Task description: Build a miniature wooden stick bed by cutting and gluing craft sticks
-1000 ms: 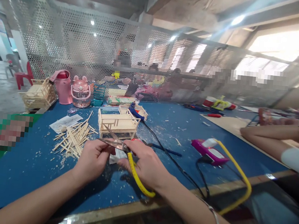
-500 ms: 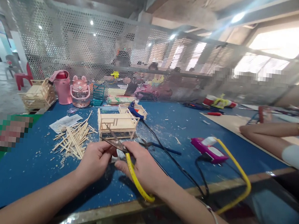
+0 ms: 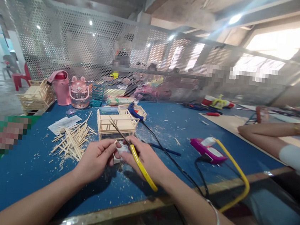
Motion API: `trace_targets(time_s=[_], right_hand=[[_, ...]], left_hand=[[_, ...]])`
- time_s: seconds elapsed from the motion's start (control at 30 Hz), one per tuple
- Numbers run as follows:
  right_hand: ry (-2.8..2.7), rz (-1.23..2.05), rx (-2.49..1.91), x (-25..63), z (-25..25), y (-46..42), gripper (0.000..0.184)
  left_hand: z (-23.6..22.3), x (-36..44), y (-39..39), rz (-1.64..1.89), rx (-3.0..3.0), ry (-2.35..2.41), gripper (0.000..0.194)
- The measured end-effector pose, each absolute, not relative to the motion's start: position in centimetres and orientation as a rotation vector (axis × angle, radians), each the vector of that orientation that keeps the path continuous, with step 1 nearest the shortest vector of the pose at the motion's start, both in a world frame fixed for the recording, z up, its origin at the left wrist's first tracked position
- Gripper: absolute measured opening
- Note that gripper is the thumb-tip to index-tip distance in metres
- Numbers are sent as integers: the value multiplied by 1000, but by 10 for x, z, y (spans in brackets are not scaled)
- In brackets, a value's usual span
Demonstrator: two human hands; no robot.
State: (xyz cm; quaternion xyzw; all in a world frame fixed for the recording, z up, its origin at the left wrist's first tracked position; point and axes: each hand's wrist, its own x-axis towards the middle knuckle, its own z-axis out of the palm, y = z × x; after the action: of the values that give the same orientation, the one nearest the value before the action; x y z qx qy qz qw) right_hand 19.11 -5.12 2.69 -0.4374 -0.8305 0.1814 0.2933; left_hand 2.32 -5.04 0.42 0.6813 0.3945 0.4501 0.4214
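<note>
My right hand [image 3: 145,158] is wrapped round a pair of yellow-handled scissors [image 3: 141,167]. Their dark blades point up and left, lying close together, in front of a small wooden stick frame [image 3: 117,121] shaped like a little bed. My left hand [image 3: 98,159] pinches a short wooden stick [image 3: 115,142], of which only the pale end shows above the fingertips. The two hands are close together over the blue table [image 3: 82,195]. Something whitish sits between them, partly hidden by the fingers. Left of the frame lies a heap of loose wooden sticks [image 3: 73,140].
A blue glue gun [image 3: 135,112] with a black cord lies behind the frame. Dark-handled pliers [image 3: 166,149] rest to its right. A purple power strip [image 3: 207,152] has a yellow cable. Pink bottles [image 3: 79,92] stand at the back; another person's arm [image 3: 265,133] rests at right.
The scissors have swung away from my left hand, and their blades, spread apart before, are now close together and point more upward. The stick end now shows in my left fingers.
</note>
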Motion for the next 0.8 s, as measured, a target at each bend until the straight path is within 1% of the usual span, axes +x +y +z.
trace_targets(time_s=[0.17, 0.4, 0.5, 0.7, 0.8], right_hand=[[-2325, 299, -1157, 196, 34, -49, 51], [-2338, 190, -1131, 193, 31, -53, 63], [-2340, 177, -1116, 193, 31, -54, 62], [-2361, 50, -1134, 191, 28, -54, 53], [-2358, 51, -1109, 191, 26, -52, 43]], left_hand=[[1, 18, -45, 1148, 1770, 968, 35], [0, 16, -46, 1200, 1896, 958, 29], [1, 15, -46, 1228, 1934, 967, 28], [-2, 16, -47, 1249, 1949, 1014, 26], [-1, 16, -48, 1236, 1965, 1098, 29]])
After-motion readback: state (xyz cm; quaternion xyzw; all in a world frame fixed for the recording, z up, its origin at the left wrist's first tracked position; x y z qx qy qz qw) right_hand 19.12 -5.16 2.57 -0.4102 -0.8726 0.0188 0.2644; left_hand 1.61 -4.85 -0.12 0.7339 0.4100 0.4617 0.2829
